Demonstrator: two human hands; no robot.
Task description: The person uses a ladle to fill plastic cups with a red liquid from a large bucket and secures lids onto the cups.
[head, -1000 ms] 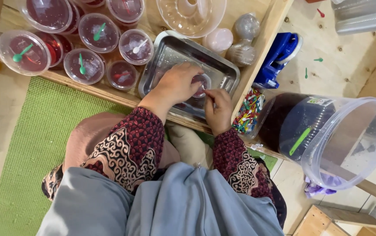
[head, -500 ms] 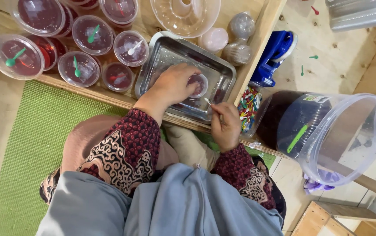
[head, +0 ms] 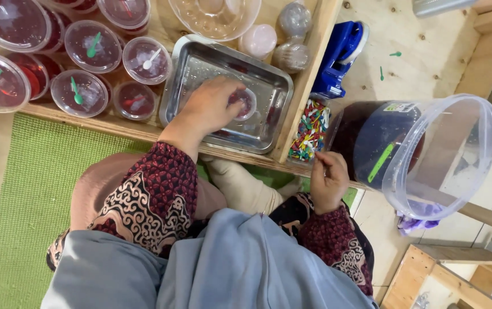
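While the sealed cups (head: pixel 88 48) of red liquid with small spoons on their lids sit grouped at far left on the wooden ledge (head: pixel 85 117), the left hand (head: pixel 211 106) reaches forward into the metal tray (head: pixel 200 60). Forearm extended, patterned sleeve pushed to the wrist, palm down. Fingers curl round a small clear cup (head: pixel 246 103) with red contents, which stands on the tray floor near its right side; hand partly closed on it. Right of the tray: a heap of coloured small spoons (head: pixel 309 123) in a gap beside the wood divider. The right hand (head: pixel 329 180) sits just below that heap, pulled back near the body, wrist bent, fingers loosely bunched, fingertips pinched together; can't tell if anything is between them. Far right: a large clear plastic bucket (head: pixel 429 154) tipped on its side, dark liquid inside, well clear of both hands.
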